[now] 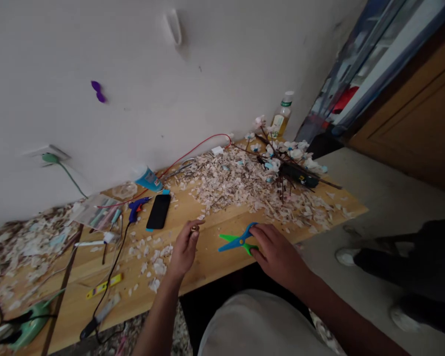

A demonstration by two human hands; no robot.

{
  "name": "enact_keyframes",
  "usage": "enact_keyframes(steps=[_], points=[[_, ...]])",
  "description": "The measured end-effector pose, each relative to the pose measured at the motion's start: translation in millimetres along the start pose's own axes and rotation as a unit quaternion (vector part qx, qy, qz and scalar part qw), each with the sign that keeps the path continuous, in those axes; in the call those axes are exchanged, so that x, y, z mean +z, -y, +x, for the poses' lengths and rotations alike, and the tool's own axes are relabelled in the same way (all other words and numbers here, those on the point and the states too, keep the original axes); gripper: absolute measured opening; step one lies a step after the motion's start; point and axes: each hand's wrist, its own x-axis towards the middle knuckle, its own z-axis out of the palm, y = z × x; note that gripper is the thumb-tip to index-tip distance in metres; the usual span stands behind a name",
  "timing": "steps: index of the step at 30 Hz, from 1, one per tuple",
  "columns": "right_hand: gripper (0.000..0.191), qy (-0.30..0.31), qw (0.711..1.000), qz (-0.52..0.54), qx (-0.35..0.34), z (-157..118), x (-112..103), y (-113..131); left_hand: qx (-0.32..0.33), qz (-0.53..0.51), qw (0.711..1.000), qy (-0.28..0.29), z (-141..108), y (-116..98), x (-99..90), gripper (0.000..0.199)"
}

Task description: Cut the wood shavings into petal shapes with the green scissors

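Note:
Over the wooden table (207, 252), near its front edge, my right hand (274, 247) has its fingers in the handles of blue and green scissors (241, 241). The blades are spread apart and point left. To their left, my left hand (185, 247) pinches a small brownish piece (195, 228) between thumb and forefinger; what exactly it is cannot be made out. A gap lies between this piece and the scissor tips. Behind both hands spreads a large pile of pale shavings (230, 183).
At the back right are branches with white flowers (270, 153) and a bottle (282, 116). A black phone (158, 211), a blue glue gun (136, 208), a blue cup (148, 179) and a yellow cutter (104, 286) lie left. A person's legs (400, 267) stand at right.

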Motion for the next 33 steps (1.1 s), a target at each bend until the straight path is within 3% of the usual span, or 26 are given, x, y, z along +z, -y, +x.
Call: enact_keyframes(steps=[4,10,22,27,33], points=[[0.032,0.054,0.995,-0.08,-0.026,12.8,-30.6,16.8,0.048,0.049,0.997,0.045,-5.2,-9.2,4.6,0.029],[0.018,0.135,0.978,-0.161,-0.02,22.8,-40.7,26.4,0.091,0.073,0.988,0.102,-6.8,-13.3,9.6,0.02],[0.018,0.148,0.965,-0.212,-0.037,22.1,-30.6,26.9,0.097,0.159,0.975,0.118,-19.0,-8.5,11.7,0.023],[0.008,0.143,0.96,-0.234,-0.059,23.6,-32.7,30.0,0.101,0.213,0.961,0.145,-21.6,-7.8,9.8,0.03],[0.013,0.144,0.947,-0.263,-0.115,33.4,-38.5,37.4,0.138,0.296,0.928,0.18,-21.3,-11.1,8.1,0.032]])
